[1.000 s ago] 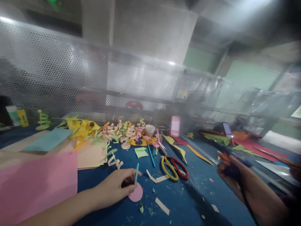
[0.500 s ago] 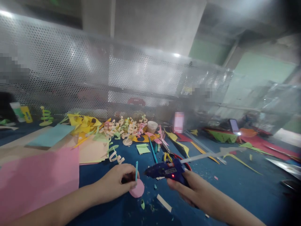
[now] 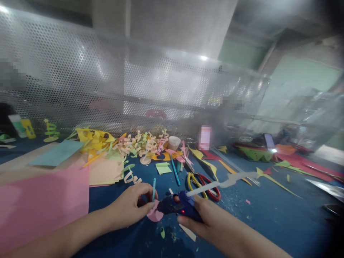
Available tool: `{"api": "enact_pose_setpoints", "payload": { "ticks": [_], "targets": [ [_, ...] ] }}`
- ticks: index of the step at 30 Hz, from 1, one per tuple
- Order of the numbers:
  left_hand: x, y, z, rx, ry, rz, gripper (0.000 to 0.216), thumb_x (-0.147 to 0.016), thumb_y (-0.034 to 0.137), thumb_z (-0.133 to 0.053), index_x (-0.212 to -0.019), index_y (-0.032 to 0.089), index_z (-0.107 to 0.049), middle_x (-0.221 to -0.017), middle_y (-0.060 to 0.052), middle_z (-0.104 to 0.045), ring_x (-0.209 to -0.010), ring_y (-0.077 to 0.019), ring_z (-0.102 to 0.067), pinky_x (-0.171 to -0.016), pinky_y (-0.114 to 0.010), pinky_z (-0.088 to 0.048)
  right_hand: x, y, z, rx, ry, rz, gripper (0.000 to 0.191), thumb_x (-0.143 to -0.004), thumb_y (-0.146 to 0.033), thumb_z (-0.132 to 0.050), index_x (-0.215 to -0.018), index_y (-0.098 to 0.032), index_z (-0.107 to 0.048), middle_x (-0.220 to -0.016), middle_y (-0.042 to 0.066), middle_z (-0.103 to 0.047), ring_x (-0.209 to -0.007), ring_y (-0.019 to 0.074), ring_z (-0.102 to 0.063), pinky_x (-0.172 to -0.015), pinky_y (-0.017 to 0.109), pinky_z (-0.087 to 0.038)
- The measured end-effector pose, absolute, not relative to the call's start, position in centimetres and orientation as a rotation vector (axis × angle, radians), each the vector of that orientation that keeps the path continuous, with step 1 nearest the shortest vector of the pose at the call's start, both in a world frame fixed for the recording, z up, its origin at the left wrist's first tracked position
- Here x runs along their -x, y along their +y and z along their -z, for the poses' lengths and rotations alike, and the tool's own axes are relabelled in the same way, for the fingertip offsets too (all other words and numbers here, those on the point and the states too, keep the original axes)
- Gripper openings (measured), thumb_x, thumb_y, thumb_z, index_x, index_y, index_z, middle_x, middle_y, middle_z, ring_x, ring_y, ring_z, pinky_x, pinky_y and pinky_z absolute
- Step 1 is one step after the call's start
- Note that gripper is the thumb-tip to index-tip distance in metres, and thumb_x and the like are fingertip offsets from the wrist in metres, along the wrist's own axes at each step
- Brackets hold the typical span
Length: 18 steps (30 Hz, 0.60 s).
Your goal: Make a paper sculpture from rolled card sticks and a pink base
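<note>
My left hand (image 3: 134, 204) pinches a thin light-blue paper stick (image 3: 154, 190), which stands upright over a small pink paper disc (image 3: 155, 215). In my right hand (image 3: 204, 218) is a dark blue glue gun (image 3: 178, 207) with a red light lit on its side. A whitish glue stick (image 3: 205, 188) juts from its back end. The gun's nozzle is at the disc, close to the foot of the blue stick; whether it touches is hard to tell. Scissors or pliers with yellow and red handles (image 3: 217, 193) lie just behind the gun.
Large pink paper (image 3: 45, 208) and a light-blue sheet (image 3: 57, 153) lie at left. Curled paper pieces (image 3: 146, 143) are heaped along the perforated metal screen (image 3: 80, 86), near a white cup (image 3: 174, 142). A blue pen (image 3: 175, 171), paper scraps and red paper (image 3: 309, 165) spread across the table.
My right hand has brought the glue gun left and slightly down, its nozzle now at the pink disc. My left hand keeps its pinch on the stick, almost unmoved.
</note>
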State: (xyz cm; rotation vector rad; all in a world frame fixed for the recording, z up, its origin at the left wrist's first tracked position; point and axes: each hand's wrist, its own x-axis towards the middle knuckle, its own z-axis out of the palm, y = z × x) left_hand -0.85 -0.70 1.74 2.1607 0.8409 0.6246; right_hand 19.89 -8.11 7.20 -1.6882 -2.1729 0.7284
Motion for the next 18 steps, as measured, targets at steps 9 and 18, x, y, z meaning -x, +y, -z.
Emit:
{"api": "enact_pose_setpoints", "payload": {
  "ticks": [9,18],
  "targets": [
    [0.81,-0.74,-1.78,-2.195,0.837,-0.620,0.012,-0.077,0.020,-0.047,-0.084,0.020,-0.057,-0.080,0.000,-0.057,-0.076,-0.0131,-0.054,-0.060,-0.020,-0.043,-19.81,-7.71,-6.86,1.777,-2.184,-0.729,0.021,-0.079,-0.035,-0.049,-0.087,-0.017,-0.056,-0.080,0.005,-0.060,-0.070,0.0165,-0.053,-0.061,0.027,-0.040],
    [0.79,-0.70,-1.96,-2.138,0.830,-0.628,0.012,-0.075,0.017,-0.047,-0.082,0.019,-0.056,-0.084,-0.001,-0.057,-0.076,-0.0126,-0.055,-0.061,-0.020,-0.045,-19.50,-7.68,-7.28,1.804,-2.194,-0.724,0.020,-0.079,-0.034,-0.048,-0.084,-0.017,-0.056,-0.074,0.004,-0.058,-0.065,0.0151,-0.051,-0.057,0.026,-0.038]
  ]
}}
